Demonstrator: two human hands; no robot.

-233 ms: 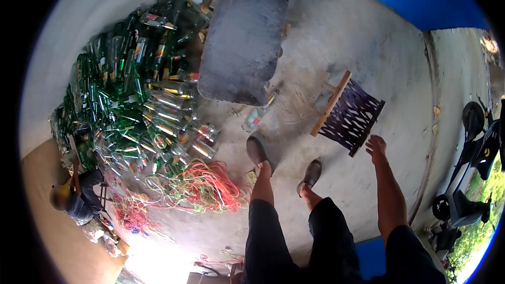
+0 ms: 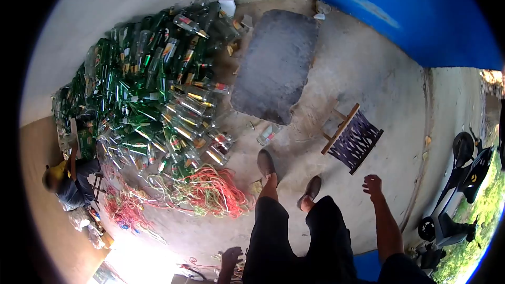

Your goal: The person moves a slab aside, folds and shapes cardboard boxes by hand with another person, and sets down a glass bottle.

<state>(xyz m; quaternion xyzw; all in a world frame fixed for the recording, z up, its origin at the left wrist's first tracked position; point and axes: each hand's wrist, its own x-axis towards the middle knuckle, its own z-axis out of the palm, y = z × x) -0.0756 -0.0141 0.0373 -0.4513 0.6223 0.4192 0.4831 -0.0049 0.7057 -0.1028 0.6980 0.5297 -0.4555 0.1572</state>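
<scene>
My right hand (image 2: 372, 184) hangs over the floor with nothing in it, its fingers loosely bent and somewhat apart. Nearest to it is a low folding stool (image 2: 353, 139) with a wooden frame and a dark woven strap seat; hand and stool do not appear to touch. My left hand (image 2: 231, 257) shows at the bottom edge, dark against the bright floor, empty, with fingers loosely apart. A tangle of red and pale green plastic strapping (image 2: 213, 192) lies on the floor ahead of it.
A large heap of green and clear glass bottles (image 2: 152, 84) lies along the left wall. A dark flat board (image 2: 276, 66) and a single bottle (image 2: 268, 134) lie ahead. A seated person (image 2: 73, 181) is at far left. A motorbike (image 2: 452, 200) stands at right, beside a blue panel (image 2: 400, 16).
The view has shifted, so the board and stool sit lower and further right. My left hand has come into view at the bottom. My right hand's fingers have curled a little.
</scene>
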